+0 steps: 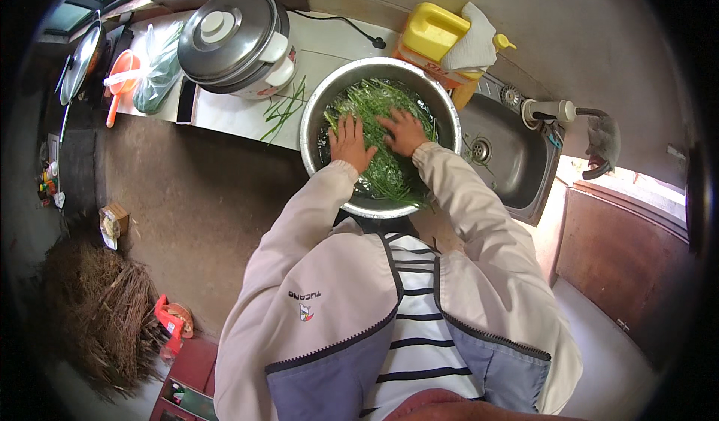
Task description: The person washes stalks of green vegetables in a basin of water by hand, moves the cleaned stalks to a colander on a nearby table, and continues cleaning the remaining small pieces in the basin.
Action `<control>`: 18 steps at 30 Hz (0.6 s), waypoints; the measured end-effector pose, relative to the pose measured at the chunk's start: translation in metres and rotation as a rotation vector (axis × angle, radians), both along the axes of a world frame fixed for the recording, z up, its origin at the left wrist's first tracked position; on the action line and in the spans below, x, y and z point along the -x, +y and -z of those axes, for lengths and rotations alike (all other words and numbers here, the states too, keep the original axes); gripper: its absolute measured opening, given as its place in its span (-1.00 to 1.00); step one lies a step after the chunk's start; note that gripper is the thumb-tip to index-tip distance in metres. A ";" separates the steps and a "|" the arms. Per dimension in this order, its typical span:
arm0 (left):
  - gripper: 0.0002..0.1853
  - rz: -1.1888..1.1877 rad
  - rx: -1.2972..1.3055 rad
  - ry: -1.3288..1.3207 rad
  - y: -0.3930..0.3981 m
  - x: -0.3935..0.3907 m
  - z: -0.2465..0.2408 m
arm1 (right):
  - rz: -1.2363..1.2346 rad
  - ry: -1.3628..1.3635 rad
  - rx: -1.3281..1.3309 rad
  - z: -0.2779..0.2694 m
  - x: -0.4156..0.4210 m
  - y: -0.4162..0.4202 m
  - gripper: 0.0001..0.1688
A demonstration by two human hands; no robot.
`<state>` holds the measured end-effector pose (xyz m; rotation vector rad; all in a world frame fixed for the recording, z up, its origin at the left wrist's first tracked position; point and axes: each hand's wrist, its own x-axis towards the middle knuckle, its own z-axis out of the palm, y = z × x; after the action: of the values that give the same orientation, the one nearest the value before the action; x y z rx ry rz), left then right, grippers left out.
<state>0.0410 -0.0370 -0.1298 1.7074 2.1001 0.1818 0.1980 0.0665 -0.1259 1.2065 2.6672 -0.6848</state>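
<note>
A large round metal basin (312, 92) stands before me, partly over the sink edge, with water and many long green leafy stalks (387, 168) in it. My left hand (349, 143) lies palm down on the greens at the left of the basin, fingers spread. Over the right part of the greens is my right hand (403, 132), palm down with its fingers apart, touching them. Neither hand is closed round a stalk as far as I can see; the fingertips partly hide among the greens. A few loose stalks (285, 109) lie on the counter left of the basin.
Left on the counter (224, 112) stand a lidded electric pot (224, 39), a bag of green vegetables (157, 81) and an orange ladle (122, 72). A yellow jug (432, 30) is behind the basin. To the right are a metal sink (517, 140) and a faucet (553, 111). Dry brushwood (101, 308) lies lower left.
</note>
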 end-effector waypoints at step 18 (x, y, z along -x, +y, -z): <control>-0.12 0.280 0.223 0.092 -0.005 0.006 -0.005 | -0.165 -0.212 0.186 -0.036 -0.031 -0.014 -0.53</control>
<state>0.0352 -0.0421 -0.1244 1.8747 1.8352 -0.2103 0.2293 0.0521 -0.0895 0.9422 2.4339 -0.7167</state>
